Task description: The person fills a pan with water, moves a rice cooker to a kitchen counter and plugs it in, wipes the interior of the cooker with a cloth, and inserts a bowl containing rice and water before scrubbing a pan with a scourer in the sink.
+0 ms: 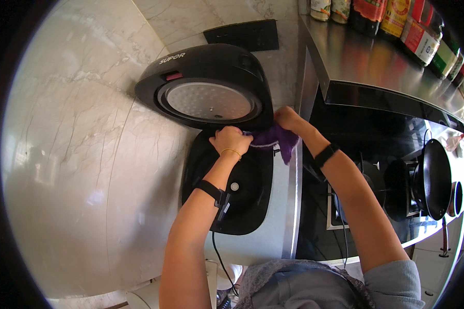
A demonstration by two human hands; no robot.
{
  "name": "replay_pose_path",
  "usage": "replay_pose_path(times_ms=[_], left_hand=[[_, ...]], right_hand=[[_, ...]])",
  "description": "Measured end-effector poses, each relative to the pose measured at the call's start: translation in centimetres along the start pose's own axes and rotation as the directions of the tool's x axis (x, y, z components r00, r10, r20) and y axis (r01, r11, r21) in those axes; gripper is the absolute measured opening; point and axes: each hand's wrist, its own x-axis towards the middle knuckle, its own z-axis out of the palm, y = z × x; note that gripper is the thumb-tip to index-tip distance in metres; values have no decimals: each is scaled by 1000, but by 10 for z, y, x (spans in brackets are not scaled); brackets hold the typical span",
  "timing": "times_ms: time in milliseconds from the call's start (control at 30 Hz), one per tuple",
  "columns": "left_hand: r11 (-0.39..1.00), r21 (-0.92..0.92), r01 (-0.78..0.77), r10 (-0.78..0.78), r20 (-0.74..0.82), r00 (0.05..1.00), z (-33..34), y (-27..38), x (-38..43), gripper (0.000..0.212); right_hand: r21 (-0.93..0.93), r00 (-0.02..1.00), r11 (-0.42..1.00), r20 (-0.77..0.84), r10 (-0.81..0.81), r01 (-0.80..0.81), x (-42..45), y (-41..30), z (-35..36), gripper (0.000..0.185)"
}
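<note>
A black Supor rice cooker (251,208) stands on the counter with its lid (201,65) raised; the lid's round metal inner plate (208,101) faces me. Inside the body, a round light-coloured part (234,187) shows at the bottom. My left hand (231,141) is at the hinge side, its fingers closed on one end of a purple cloth (288,143). My right hand (288,117) grips the cloth beside the lid's right edge, with its fingertips partly hidden. The cloth stretches between both hands behind the cooker's opening.
A marble-patterned wall (69,154) rises at the left. On the right are a black gas stove (317,231) and a black frying pan (437,179). Seasoning jars and bottles stand on a metal shelf (355,58) above. A black cord (220,258) hangs from the counter's front.
</note>
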Motion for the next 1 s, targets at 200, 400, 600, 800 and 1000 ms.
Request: replay_pose_path(times_ms=[200,400,600,800,1000], left_hand=[[999,-32,3,-3,11,1000,-4,2,2,27],[995,-64,72,-75,-34,997,6,2,5,30],[983,-93,160,-161,-9,987,3,27,1,28],[781,-625,3,3,9,1000,-37,-54,-7,15],[769,-636,67,-57,36,998,-104,-83,-87,19]], right_hand=[[-57,937,998,-347,-33,14,19,1,32,17],[590,749,789,-445,491,-167,4,-12,49,20],[895,417,445,-400,816,-13,5,4,54,16],[996,416,31,-61,907,79,-11,-17,70,23],[882,783,-303,-109,612,360,-70,32,29,28]])
